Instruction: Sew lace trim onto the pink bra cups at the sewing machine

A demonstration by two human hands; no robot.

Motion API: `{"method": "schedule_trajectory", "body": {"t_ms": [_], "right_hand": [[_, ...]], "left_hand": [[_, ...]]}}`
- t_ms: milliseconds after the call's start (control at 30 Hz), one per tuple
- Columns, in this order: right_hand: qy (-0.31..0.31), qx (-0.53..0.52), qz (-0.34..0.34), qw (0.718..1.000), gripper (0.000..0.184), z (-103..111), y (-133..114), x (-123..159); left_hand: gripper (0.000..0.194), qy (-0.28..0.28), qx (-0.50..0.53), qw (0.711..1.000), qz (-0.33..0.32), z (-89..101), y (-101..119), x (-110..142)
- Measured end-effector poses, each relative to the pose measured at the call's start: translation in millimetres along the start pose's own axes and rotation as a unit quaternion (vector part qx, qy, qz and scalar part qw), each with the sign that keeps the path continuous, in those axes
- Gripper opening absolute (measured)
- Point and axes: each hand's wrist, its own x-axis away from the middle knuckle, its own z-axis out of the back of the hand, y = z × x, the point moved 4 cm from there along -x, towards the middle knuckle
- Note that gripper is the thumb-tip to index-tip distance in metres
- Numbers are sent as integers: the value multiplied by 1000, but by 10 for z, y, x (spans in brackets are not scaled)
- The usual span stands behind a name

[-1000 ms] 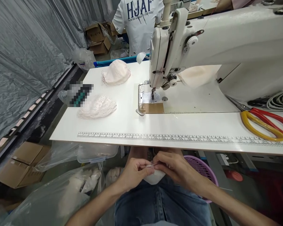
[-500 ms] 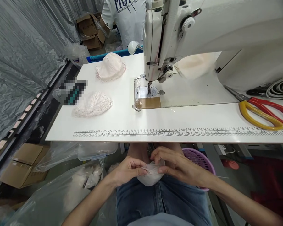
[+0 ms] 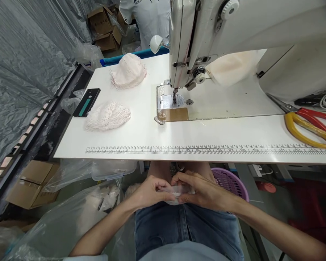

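Above my lap, just in front of the table's edge, a thin, pale piece of fabric (image 3: 176, 194) is stretched between both hands. My left hand (image 3: 151, 193) pinches one side of it between thumb and fingers. The other side is gripped by my right hand (image 3: 202, 191), whose fingers are bent round it. Much of the fabric is hidden behind the fingers. On the table, a pale pink cap-shaped piece with a frayed edge (image 3: 129, 71) lies behind a white lace cap-shaped piece (image 3: 108, 116).
A sewing machine (image 3: 184, 47) stands over the white table (image 3: 141, 139), its needle above the metal plate. Yellow-and-red-handled scissors (image 3: 308, 127) lie at right, a black phone (image 3: 87, 102) at left. Below are a purple basket (image 3: 230, 183) and a cardboard box (image 3: 32, 185). A person (image 3: 152, 25) is behind.
My hands have drawn the fabric tauter and flatter, and its rounded lower part now shows less. The camera view has shifted slightly; the caps on the table stay put.
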Motion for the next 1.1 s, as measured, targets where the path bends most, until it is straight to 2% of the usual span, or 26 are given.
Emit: {"method": "schedule_trajectory", "body": {"t_ms": [67,233,400,533,600,767,933,1100], "right_hand": [[-7,-27,11,1000,14,17,8,-5],[-70,-105,34,991,24,-17,82,-25],[-82,-72,24,994,19,-61,87,-46],[-80,-26,22,996,9,-72,22,-64],[-79,-24,21,996,8,-66,9,-64],[-97,-84,20,992,12,-42,89,-10],[-126,-156,27,979,17,-59,166,29],[-129,-144,40,980,24,-88,155,3]], "left_hand": [[24,0,-2,1000,3,-15,-9,-34],[20,-23,-1,1000,20,2,-46,-21],[19,-32,12,999,38,56,-62,45],[28,-70,-30,997,7,43,-26,44],[29,-70,-53,996,-1,32,-22,17],[21,-62,-20,997,28,21,-74,-30],[24,-62,12,997,52,46,-130,-11],[25,-61,25,996,54,58,-164,-11]]}}
